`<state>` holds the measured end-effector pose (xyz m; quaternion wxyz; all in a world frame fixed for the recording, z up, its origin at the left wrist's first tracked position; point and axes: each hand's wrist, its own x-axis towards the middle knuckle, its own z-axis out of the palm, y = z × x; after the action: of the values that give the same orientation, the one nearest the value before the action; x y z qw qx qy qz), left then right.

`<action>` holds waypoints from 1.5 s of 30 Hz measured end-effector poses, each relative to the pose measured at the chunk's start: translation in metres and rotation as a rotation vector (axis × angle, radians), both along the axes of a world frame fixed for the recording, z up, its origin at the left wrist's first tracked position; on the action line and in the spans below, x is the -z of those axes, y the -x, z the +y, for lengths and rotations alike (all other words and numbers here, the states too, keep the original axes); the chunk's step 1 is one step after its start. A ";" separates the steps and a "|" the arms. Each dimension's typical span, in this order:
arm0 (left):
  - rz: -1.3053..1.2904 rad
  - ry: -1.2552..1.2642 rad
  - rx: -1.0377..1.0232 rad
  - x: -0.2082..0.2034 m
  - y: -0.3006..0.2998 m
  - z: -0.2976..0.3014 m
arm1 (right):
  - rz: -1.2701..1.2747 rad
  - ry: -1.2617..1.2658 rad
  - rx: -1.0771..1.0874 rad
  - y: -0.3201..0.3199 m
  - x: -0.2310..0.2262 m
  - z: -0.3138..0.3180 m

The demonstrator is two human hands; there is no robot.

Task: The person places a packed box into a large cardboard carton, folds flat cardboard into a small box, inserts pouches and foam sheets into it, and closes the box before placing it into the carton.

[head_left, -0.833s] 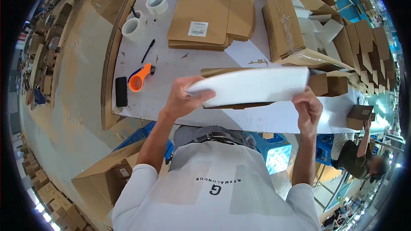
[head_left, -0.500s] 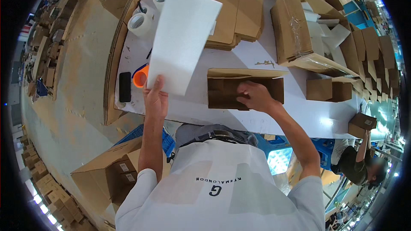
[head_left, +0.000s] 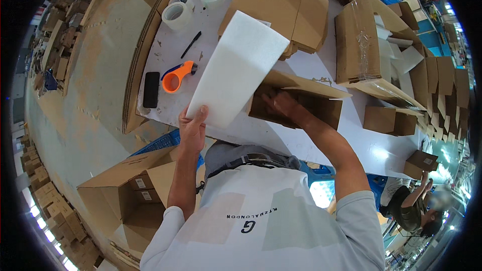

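Note:
A white foam sheet (head_left: 241,68) slants up and away from my left hand (head_left: 193,126), which grips its near end with the thumb on top. To its right stands a small open cardboard box (head_left: 316,86), its far flap raised. My right hand (head_left: 285,104) reaches down inside the left part of that box. Its fingertips are in shadow against the box's inner wall, so I cannot tell whether they hold anything. The sheet's right edge passes close to the box's left corner.
Left of the sheet lie an orange tape dispenser (head_left: 173,81), a black phone (head_left: 151,89) and a black pen (head_left: 191,45). Clear tape rolls (head_left: 176,16) and flattened cartons (head_left: 266,0) are farther back. A large carton (head_left: 354,45) holds foam pieces; a small open box (head_left: 381,120) stands nearer.
My right hand has moved left and deeper into the box. The foam sheet has tilted to the right and come closer to the box, with my left hand still holding it.

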<state>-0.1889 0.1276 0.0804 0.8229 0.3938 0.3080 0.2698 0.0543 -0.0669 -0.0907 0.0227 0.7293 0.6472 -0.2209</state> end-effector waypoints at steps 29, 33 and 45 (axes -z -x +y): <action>0.087 -0.808 0.667 -0.067 -0.063 0.040 | 2.232 -0.672 0.772 -0.029 -0.209 -0.089; 0.187 -0.803 0.932 -0.074 -0.103 0.021 | 1.098 -0.799 0.785 0.005 -0.294 -0.113; 0.023 -0.394 0.822 0.064 -0.156 -0.018 | 0.613 -0.683 1.086 0.039 -0.223 -0.137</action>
<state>-0.0330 0.1097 0.0168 0.7676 0.6355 0.0779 -0.0302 0.0149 -0.2043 0.1319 -0.5038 0.8200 0.2024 -0.1810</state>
